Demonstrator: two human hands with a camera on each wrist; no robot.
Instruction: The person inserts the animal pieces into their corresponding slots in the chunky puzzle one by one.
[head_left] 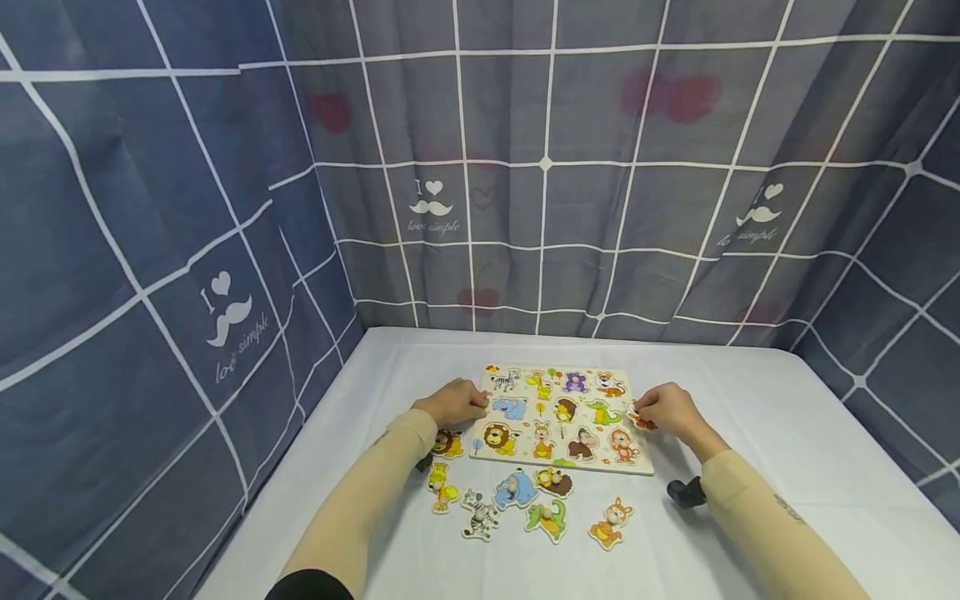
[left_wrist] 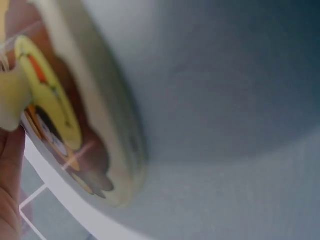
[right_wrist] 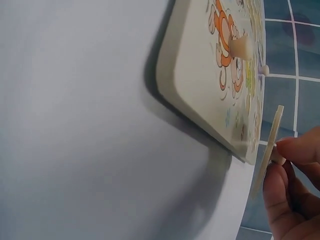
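Note:
A pale puzzle board [head_left: 525, 454] printed with animals lies on the table. At its left edge my left hand [head_left: 453, 402] grips the rim between thumb and fingers. My right hand [head_left: 667, 408] pinches an orange animal puzzle piece [head_left: 641, 418] over the board's right side. In the right wrist view this piece [right_wrist: 270, 145] is tilted nearly edge-on, its knob between thumb and fingertips and its picture hidden. A knobbed monkey piece [right_wrist: 227, 37] sits in the board nearby. The lion piece [left_wrist: 55, 100] looms close in the left wrist view, beside the left fingers [left_wrist: 10, 185].
In front of the board lie loose pieces: a giraffe [head_left: 442, 489], zebra [head_left: 480, 517], elephant [head_left: 515, 489], hedgehog [head_left: 553, 483], crocodile [head_left: 547, 520] and kangaroo [head_left: 611, 525]. A white cloth covers the table [head_left: 420, 350]. Dark checked curtains [head_left: 502, 200] enclose its back and sides.

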